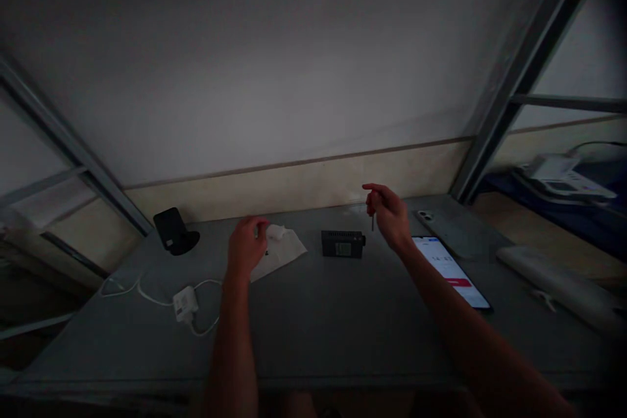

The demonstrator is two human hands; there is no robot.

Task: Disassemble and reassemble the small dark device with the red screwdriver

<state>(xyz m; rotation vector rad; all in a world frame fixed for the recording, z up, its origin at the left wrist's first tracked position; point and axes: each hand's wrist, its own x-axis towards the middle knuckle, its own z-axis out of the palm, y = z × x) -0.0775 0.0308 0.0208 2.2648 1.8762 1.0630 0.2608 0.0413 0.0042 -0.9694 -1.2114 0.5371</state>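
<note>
Pinched in the right hand (390,217) is a thin rod (373,223), easily dropped if that pinch slackens. Whether the white wrapping (277,232) is gripped by the left hand (247,243) can't be told (it's pretty dark). Between both hands, the black box (341,245) is parked on the table (304,326), any contents hidden.

black box (342,245), white paper (288,249), grey table (333,333)

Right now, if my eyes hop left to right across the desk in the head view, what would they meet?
Black stand, left hand, white sheet, black box, right hand holding a thin rod, lit phone, long pale object.
</note>
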